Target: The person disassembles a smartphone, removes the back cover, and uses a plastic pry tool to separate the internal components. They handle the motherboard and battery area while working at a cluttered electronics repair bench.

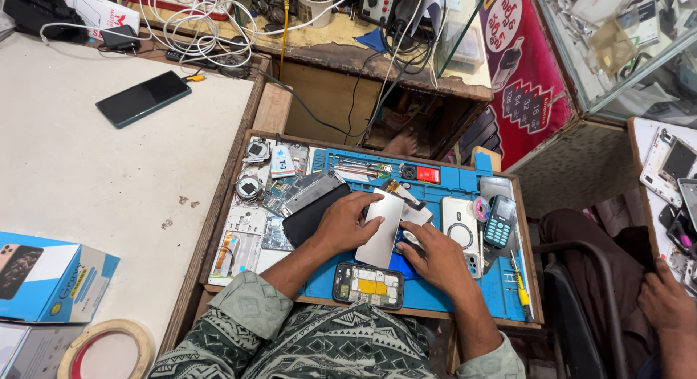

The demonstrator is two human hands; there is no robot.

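Far left on the white counter (109, 176) a dark smartphone (143, 98) lies face up, well away from my work so it stays out of harm. Near that side sit a blue phone box (54, 277) and a roll of tape (109, 346). The blue repair mat (501, 284) lies inside a wooden tray, so that small parts stay put; loose boards and camera modules (250, 186) are pushed to its left end.

My left hand (348, 223) rests flat on a black phone-sized piece, its fingers pressing the left edge of the silver phone back panel (383, 226), which I judge pins it so it won't slide. The panel stands lengthwise on the mat, between my two hands. My right hand (439, 259) is curled near the panel's lower right edge, fingertips touching it; whether it pinches a small tool I cannot tell. Just near of both hands lies an opened phone (368, 284) with its yellow-labelled battery showing.

Right of my hands sit a white phone case (459, 230), a small keypad phone (499, 221) and a yellow-handled screwdriver (521, 292), all within reach. Far right, another person's hand (664, 303) rests apart.
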